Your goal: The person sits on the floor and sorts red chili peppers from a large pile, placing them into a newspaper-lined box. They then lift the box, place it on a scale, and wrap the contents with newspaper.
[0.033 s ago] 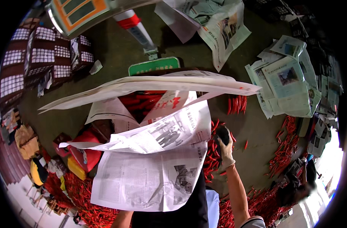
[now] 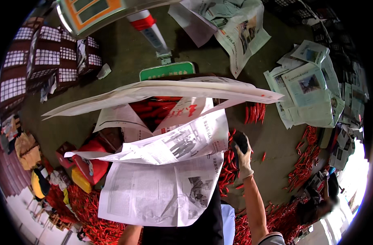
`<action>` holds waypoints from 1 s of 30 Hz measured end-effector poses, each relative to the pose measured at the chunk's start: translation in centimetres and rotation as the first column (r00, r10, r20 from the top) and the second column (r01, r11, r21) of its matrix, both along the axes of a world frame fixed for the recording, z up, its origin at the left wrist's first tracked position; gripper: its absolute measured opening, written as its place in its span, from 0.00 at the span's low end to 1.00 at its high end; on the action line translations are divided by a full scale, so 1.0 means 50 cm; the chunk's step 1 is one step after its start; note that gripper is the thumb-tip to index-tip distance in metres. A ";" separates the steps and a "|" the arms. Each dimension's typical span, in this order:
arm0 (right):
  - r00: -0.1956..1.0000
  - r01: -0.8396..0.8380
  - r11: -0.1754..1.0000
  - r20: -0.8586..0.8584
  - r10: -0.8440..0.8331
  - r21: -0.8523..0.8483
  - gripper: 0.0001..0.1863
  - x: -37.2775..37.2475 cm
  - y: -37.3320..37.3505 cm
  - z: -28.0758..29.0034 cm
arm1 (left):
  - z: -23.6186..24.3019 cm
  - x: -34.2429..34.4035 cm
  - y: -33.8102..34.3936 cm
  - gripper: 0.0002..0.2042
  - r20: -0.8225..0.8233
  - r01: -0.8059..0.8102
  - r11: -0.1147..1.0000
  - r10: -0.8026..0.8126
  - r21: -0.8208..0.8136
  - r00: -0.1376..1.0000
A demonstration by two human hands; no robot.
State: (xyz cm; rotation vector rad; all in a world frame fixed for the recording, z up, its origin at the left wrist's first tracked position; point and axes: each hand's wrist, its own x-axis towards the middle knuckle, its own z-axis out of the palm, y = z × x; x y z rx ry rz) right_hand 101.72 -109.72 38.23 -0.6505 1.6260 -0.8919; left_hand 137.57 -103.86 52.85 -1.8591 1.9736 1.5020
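A large creased sheet of newspaper (image 2: 153, 192) hangs over my lap, its upper part folded across the middle. Red chili peppers (image 2: 155, 109) show in the gap between this paper and a stack of newspaper (image 2: 174, 90) beyond it. My left forearm (image 2: 130, 234) runs under the sheet, which hides the hand. On the right, my right hand (image 2: 243, 157) wears a white glove with a black-coated front. It is at the edge of a heap of chili peppers (image 2: 227, 173), beside the paper's right edge. Its dark fingers blend together, so their grip is unclear.
Ahead stands a scale with a green platform (image 2: 167, 70) and an orange-framed display (image 2: 88, 10). Brown crates (image 2: 47, 57) are stacked at far left. Newspapers (image 2: 305, 85) lie on the right floor. A red container (image 2: 94, 159) stands left, near a large chili pile (image 2: 92, 212).
The whole view has shifted very slightly. My right hand stays at the chili heap, and the newspapers keep their places.
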 end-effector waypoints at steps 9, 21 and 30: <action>0.955 -0.037 0.998 -0.296 0.022 -0.046 0.24 0.034 -0.088 0.044 | -0.133 0.052 -0.117 0.25 -0.079 0.075 0.963 -0.099 -0.259 0.992; 0.918 0.378 0.924 0.106 -0.383 0.057 0.19 -0.050 -0.036 -0.023 | 0.013 0.177 -0.161 0.22 -0.285 -0.597 0.440 0.590 -0.671 0.755; 0.533 -0.798 0.556 0.158 0.831 -0.232 0.22 -0.013 -0.174 0.036 | -0.220 0.636 -0.081 0.13 0.208 -0.159 0.981 0.180 -0.113 0.961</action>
